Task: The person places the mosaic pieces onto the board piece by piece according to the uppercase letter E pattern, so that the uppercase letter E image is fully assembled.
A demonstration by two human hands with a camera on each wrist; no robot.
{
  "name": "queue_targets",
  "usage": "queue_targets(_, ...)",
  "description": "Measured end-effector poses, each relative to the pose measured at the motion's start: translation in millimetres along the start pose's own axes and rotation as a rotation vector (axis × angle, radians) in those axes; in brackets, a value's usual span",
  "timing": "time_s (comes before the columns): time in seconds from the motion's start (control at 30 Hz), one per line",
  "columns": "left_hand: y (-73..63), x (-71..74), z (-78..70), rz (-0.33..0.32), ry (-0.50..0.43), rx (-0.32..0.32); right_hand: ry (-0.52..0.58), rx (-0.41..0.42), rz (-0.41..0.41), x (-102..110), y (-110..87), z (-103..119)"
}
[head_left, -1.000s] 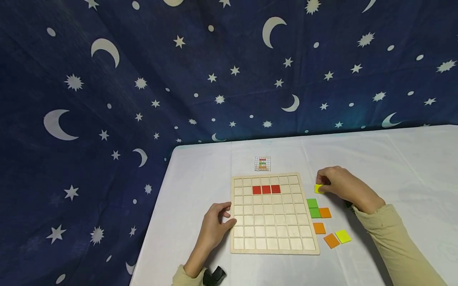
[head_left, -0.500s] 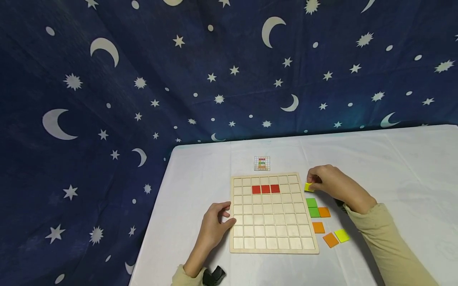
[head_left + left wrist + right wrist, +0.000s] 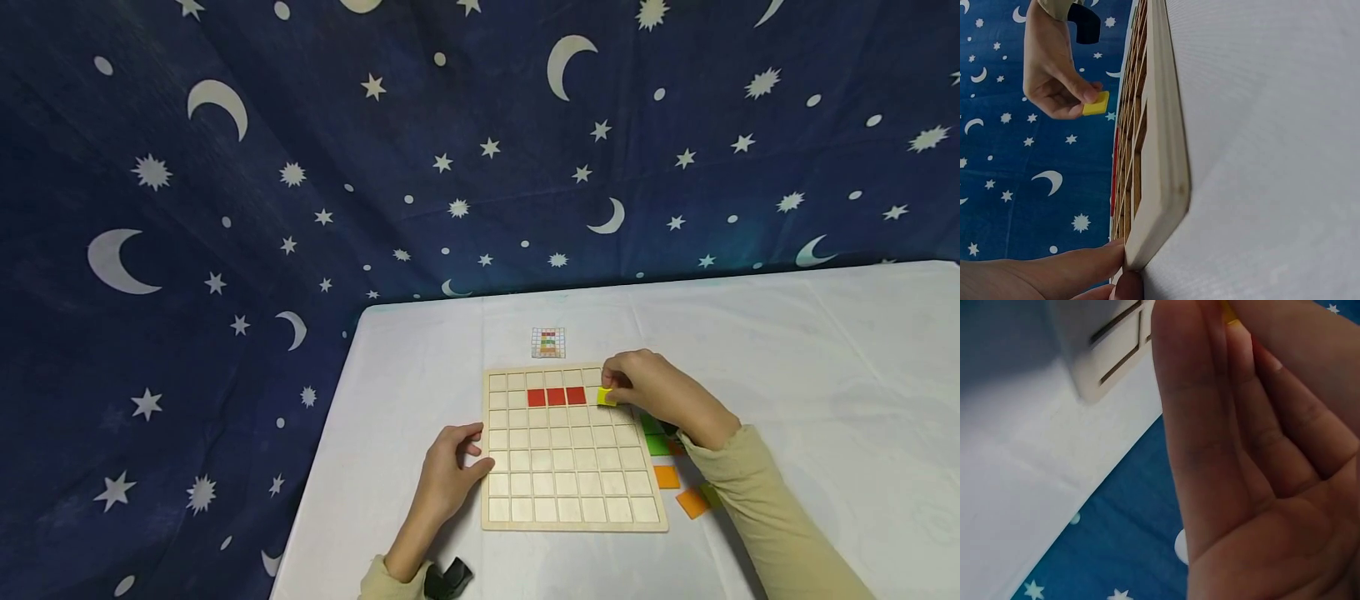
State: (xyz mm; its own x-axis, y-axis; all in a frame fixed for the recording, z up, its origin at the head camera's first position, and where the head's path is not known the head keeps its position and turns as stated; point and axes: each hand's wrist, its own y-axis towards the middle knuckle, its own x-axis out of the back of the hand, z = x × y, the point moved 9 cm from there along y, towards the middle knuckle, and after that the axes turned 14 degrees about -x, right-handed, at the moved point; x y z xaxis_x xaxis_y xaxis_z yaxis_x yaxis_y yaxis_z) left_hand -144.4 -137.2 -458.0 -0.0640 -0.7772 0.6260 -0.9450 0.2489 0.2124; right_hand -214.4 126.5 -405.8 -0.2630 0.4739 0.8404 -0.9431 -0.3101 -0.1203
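A yellow square tile (image 3: 606, 397) is pinched between the thumb and fingers of my right hand (image 3: 660, 385), over the upper right of the wooden grid board (image 3: 570, 528). In the left wrist view the same tile (image 3: 1096, 104) shows raised above the board's surface, while the right wrist view gives only a sliver of yellow between the fingertips. Three red tiles (image 3: 556, 397) sit side by side in the board's second row. My left hand (image 3: 448, 471) touches the board's left edge with thumb and forefinger, the fingers spread and loosely bent.
Right of the board lie green tiles (image 3: 657, 445) and orange tiles (image 3: 667, 477), partly covered by my right sleeve, which also hides most of another yellow tile (image 3: 711, 495). A small pattern card (image 3: 548, 342) lies behind the board. A star-patterned curtain (image 3: 375, 167) hangs behind the white-covered table (image 3: 420, 358).
My right hand has carried the yellow tile leftward from the table beside the board to above the board's upper right cells. My left hand has stayed at the edge.
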Motion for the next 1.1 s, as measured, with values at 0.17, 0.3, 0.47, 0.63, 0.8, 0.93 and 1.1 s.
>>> queue_targets(0.17,-0.1,0.3,0.5,-0.003,-0.003,-0.009,0.029,0.026,0.002,-9,5.0,13)
queue_targets(0.3,-0.3,0.7,1.2,-0.005,-0.006,-0.008,0.044,0.051,0.012,-17,9.4,25)
queue_targets(0.47,-0.2,0.4,1.2,-0.004,-0.007,-0.008,0.049,0.078,0.025,-27,13.8,39)
queue_targets(0.63,0.0,0.0,1.4,-0.003,-0.006,-0.01,0.048,0.097,0.028,-34,18.5,51)
queue_targets(0.8,-0.3,-0.2,2.2,-0.006,-0.011,-0.008,0.06,0.109,0.037,-41,20.3,59)
queue_targets(0.93,0.1,-0.3,1.7,-0.006,-0.016,-0.008,0.078,0.124,0.042,-47,22.2,61)
queue_targets(1.1,-0.3,0.0,0.8,-0.006,-0.007,-0.007,0.086,0.129,0.05,-54,25.5,62)
